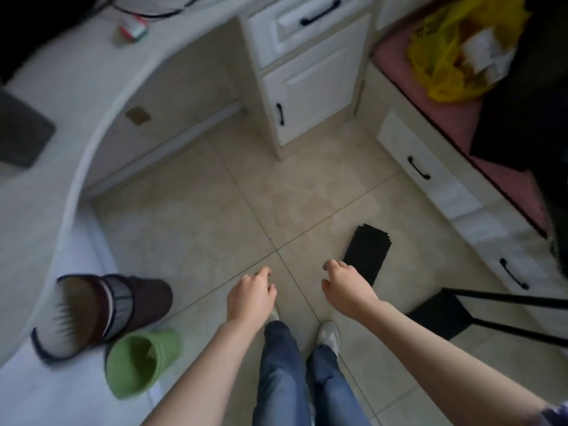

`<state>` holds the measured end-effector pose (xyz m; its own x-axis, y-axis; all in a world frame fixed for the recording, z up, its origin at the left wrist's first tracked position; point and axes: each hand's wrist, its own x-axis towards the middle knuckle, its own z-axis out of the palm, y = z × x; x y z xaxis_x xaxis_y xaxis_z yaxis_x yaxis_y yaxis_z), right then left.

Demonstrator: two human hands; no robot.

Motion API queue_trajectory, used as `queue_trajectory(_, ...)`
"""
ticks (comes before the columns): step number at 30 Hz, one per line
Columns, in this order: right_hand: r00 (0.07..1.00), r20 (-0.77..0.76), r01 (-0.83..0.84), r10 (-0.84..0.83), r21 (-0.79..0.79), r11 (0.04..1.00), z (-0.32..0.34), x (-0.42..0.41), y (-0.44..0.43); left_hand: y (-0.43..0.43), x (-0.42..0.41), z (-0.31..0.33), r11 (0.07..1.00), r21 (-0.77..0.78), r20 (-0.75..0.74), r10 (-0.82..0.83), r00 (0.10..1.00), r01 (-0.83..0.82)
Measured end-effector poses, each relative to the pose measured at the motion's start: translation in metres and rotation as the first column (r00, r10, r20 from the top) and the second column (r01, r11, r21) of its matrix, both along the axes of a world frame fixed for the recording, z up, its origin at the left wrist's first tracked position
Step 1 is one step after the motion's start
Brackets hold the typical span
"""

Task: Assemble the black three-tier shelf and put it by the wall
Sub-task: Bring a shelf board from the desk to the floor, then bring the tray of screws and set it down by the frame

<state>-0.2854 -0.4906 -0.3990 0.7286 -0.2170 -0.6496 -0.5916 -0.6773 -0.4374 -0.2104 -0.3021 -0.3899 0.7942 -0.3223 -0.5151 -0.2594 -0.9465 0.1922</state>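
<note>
1. Left hand (250, 292): yours, held out low over the floor (215, 210), fingers loosely curled, holding nothing.
2. Right hand (344, 284): level with the left and just apart from it, fingers bent downward, holding nothing. The fingertips are turned away from you and partly hidden.
3. Black panels (367, 252): a flat stack on the floor just beyond your right hand. The wrist covers the near end, and you cannot count the pieces.
4. Black frame (445, 315): thin bars and a dark panel to the right of your right forearm. It is cut off by the picture's edge, so its full shape cannot be made out.
5. Brown bin (123, 305): well left of your left hand, its rim blurred.
6. Green bin (141, 361): near the brown bin, nearer to you.
7. Cabinet (313, 81): white with black handles, far beyond both hands.
8. Yellow bag (445, 56): far beyond your right hand. Its print and the white slip on it are too blurred to read.
9. Small pack (133, 29): red, green and white, on the desk (61, 87) far beyond your left hand. Its label is unreadable.
</note>
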Motion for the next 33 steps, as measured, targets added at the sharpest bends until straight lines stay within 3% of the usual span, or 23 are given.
queue_trajectory(5,0.983,0.093,-0.159,0.16,-0.012,0.987,0.043,0.019,0.045,0.052,-0.012,0.046,0.965,-0.057,0.042,0.259,0.965,-0.257)
queue_trajectory(13,0.917,0.162,-0.365,0.363,-0.018,0.931,0.086,0.074,0.124,0.129,-0.001,0.098,0.818,-0.127,0.099,0.573,0.814,-0.56)
queue_trajectory(23,0.858,0.177,-0.488,0.482,-0.01,0.873,0.131,0.153,0.231,0.25,0.051,0.138,0.724,-0.27,0.15,0.682,0.716,-0.634)
queue_trajectory(33,0.871,0.245,-0.434,0.425,-0.017,0.901,0.157,0.229,0.285,0.32,0.131,0.168,0.726,-0.322,0.205,0.681,0.704,-0.608)
